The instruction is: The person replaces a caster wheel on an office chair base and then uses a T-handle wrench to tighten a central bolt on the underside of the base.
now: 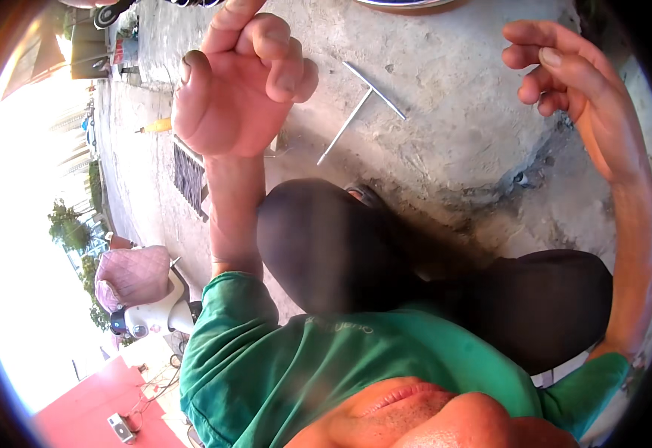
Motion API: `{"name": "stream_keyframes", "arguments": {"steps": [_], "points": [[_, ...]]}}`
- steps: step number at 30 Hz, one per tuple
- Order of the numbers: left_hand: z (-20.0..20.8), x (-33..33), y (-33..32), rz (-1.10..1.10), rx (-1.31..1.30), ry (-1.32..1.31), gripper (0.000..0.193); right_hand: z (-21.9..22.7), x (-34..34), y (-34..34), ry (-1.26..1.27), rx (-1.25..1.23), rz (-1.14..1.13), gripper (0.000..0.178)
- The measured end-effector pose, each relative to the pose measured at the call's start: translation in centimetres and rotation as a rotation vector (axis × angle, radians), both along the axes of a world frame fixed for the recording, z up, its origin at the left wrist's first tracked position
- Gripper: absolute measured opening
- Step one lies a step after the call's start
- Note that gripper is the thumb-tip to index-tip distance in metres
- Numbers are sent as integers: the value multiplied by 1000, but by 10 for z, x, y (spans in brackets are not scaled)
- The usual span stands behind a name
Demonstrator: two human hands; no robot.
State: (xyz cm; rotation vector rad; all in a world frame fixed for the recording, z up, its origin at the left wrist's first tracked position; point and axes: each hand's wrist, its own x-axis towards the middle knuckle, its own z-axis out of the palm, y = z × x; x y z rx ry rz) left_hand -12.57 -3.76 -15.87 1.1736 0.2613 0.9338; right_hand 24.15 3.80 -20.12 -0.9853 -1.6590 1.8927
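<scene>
My left hand (230,97) is raised at the upper left, palm showing. One finger stretches up toward the top edge, the others bend loosely, and nothing lies in the palm. At the upper right my right hand (576,78) hangs in the air with fingers half curled and apart, nothing visible in it. Between the two hands a metal T-handle wrench (356,112) lies on the concrete, touched by neither. Just beside my left wrist, on the ground, is a tool with a yellow handle (158,126), perhaps a screwdriver.
My bent knees in dark trousers (326,239) fill the middle. A round rim (408,6) is cut off at the top edge, and a small black wheel (109,15) shows at the upper left. A scooter with a pink quilted cover (133,276) stands at the left. Dark grating (189,179) lies by my left forearm.
</scene>
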Motion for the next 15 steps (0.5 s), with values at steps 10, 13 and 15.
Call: {"name": "stream_keyframes", "arguments": {"steps": [10, 13, 15], "points": [[-24, -16, -58, 615, -186, 314, 41, -27, -6, -10, -48, -161, -70, 30], [15, -21, -98, 660, -263, 591, 38, -46, -4, -8, -124, -80, 44, 18], [20, -36, -131, 660, -15, 770, 39, -57, -6, -6, -219, -34, 87, 23]]}}
